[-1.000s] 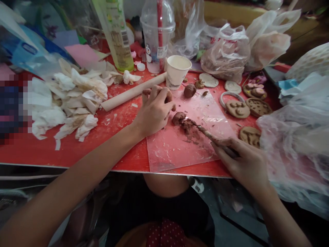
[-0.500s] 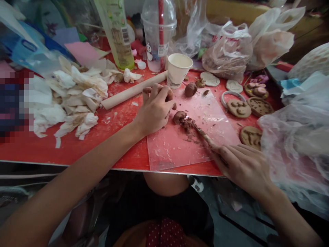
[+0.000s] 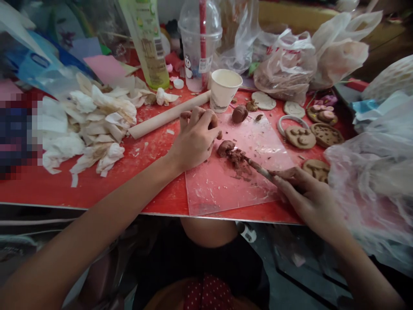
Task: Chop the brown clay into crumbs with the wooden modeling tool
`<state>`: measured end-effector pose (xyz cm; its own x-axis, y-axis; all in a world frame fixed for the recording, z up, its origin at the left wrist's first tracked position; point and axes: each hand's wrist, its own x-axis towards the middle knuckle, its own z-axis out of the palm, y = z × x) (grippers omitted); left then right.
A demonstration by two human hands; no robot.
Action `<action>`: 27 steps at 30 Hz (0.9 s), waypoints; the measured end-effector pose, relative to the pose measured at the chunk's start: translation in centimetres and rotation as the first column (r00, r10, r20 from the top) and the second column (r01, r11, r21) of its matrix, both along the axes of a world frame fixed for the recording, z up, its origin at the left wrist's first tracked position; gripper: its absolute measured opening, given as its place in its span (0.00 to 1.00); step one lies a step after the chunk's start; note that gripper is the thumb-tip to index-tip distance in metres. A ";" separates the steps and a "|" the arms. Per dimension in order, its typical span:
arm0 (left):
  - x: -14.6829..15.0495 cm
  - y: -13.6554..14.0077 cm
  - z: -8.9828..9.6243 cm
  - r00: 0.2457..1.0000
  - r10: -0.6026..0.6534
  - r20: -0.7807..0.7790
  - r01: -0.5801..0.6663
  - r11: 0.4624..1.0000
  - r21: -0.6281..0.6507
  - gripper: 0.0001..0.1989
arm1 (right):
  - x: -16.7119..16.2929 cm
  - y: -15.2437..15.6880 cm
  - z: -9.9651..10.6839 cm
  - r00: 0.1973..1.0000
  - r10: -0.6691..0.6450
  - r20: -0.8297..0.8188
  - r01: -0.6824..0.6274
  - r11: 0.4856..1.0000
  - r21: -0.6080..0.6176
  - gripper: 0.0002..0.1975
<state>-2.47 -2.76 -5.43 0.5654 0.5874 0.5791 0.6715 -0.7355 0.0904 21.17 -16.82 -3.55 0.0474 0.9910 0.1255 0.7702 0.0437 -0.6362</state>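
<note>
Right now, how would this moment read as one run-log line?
right hand: holding thin tool, tip at brown clay; clay: on clear sheet; left hand: curled, beside clay; paper cup: upright

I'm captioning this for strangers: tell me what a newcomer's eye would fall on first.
Probably the bright red tabletop, with a brown clay lump near the middle, on a clear sheet; a thin tool in the right hand slants toward it from the right. Next comes the heap of crumpled tissues on the left, then the white paper cup standing beyond the left hand.
</note>
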 end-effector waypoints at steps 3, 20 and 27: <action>0.0 0.0 0.0 1.000 -0.010 -0.012 0.010 1.000 0.021 0.08 | -0.1 0.1 0.1 0.997 0.016 0.075 -0.017 1.000 0.026 0.09; 0.1 0.0 0.0 1.000 -0.014 0.002 0.014 1.000 -0.019 0.07 | -0.9 -0.1 1.0 0.975 -0.051 0.217 0.073 0.993 -0.092 0.14; 0.1 0.1 -0.1 0.999 -0.014 0.032 0.016 0.999 -0.050 0.08 | 0.0 -1.5 0.7 0.974 -0.084 0.211 0.103 0.991 -0.082 0.15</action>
